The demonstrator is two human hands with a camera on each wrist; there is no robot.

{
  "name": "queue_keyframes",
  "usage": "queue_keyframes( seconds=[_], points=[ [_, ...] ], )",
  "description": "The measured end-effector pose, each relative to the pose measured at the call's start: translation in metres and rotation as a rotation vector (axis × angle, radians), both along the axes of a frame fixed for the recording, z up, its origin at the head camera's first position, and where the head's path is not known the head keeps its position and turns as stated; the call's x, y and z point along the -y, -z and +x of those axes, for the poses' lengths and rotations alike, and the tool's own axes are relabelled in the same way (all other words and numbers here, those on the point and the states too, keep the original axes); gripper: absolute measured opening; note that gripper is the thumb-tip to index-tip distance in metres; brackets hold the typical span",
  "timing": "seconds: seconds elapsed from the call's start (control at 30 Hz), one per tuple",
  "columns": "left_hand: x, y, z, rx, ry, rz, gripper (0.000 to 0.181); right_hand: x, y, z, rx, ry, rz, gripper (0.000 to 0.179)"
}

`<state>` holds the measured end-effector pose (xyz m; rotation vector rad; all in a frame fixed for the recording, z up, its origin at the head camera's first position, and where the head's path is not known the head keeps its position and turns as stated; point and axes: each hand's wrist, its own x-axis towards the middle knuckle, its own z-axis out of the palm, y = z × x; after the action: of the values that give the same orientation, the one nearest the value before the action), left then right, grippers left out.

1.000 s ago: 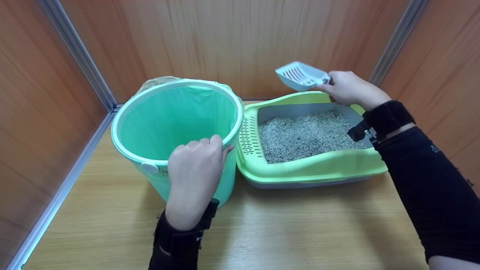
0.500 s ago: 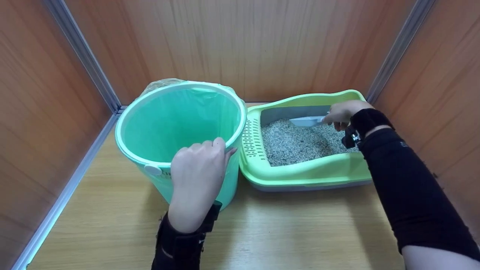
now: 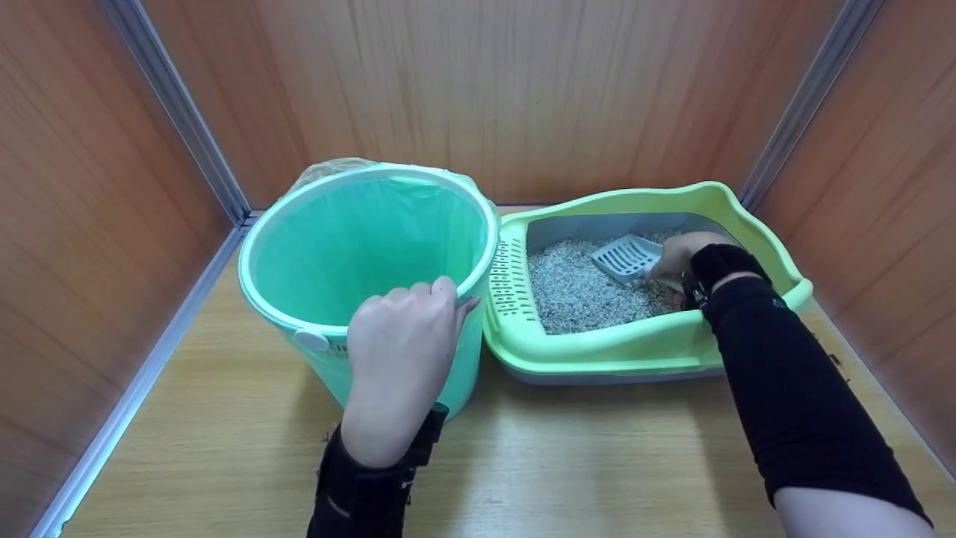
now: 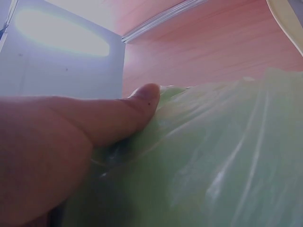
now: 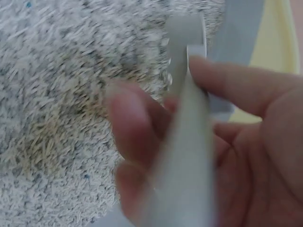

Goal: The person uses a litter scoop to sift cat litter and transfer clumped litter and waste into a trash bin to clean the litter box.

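My left hand [image 3: 403, 347] grips the near right rim of a green trash bin [image 3: 299, 295] lined with a green plastic bag. In the left wrist view, the thumb [image 4: 137, 106] lies against the outside of the crinkled bag [image 4: 213, 161]. My right hand [image 3: 678, 258] holds a pale blue slotted litter scoop [image 3: 626, 258] by its handle, low inside a litter box [image 3: 597, 359]. The scoop's slotted head lies over the grey litter [image 3: 579, 288]. Seen from the right wrist, fingers and thumb close around the handle [image 5: 189, 156], with brownish patches in the litter beside it.
The litter box has a raised lime-green rim and stands right beside the bin. Wood-grain panels [image 3: 508, 90] rise at the back and both sides, joined by metal corner strips [image 3: 179, 112]. Wooden floor [image 3: 567, 463] lies in front.
My right hand has brought the scoop down from above the box's back rim into the litter area, then nearer to me, its slotted face turning into view. The left hand keeps its grip.
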<state>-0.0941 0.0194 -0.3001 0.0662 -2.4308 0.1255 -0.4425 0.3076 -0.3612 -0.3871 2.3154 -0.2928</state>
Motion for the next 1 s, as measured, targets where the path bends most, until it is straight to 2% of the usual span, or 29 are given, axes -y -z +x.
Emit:
queue_keyframes(
  seconds=[0.1, 0.2, 0.27, 0.33, 0.57, 0.77, 0.87, 1.0],
  points=[
    [0.000, 0.000, 0.000, -0.010, 0.006, 0.005, 0.053, 0.001, -0.002, 0.001, -0.022, -0.094, 0.053, 0.043],
    [-0.001, 0.000, 0.000, -0.013, 0.007, 0.000, 0.054, 0.003, -0.006, 0.006, 0.004, -0.107, 0.045, 0.042],
    [-0.001, 0.000, -0.001, -0.011, 0.006, -0.002, 0.054, 0.002, -0.008, 0.012, 0.047, -0.074, 0.025, 0.043],
    [-0.001, 0.000, -0.001, -0.012, 0.004, -0.006, 0.055, 0.002, -0.009, 0.014, 0.056, -0.052, 0.020, 0.043],
    [0.000, 0.002, 0.000, -0.021, 0.010, -0.002, 0.054, 0.001, -0.006, 0.013, 0.037, -0.017, -0.036, 0.043],
    [-0.001, 0.001, -0.001, -0.015, 0.021, 0.006, 0.053, 0.001, -0.009, 0.000, -0.115, -0.093, -0.097, 0.049],
    [-0.001, 0.002, -0.001, -0.009, 0.021, 0.008, 0.052, 0.006, -0.020, 0.000, -0.204, -0.131, -0.112, 0.050],
    [0.001, 0.003, -0.002, -0.003, 0.001, 0.001, 0.051, 0.011, -0.040, 0.008, -0.327, -0.200, -0.105, 0.051]
  ],
)
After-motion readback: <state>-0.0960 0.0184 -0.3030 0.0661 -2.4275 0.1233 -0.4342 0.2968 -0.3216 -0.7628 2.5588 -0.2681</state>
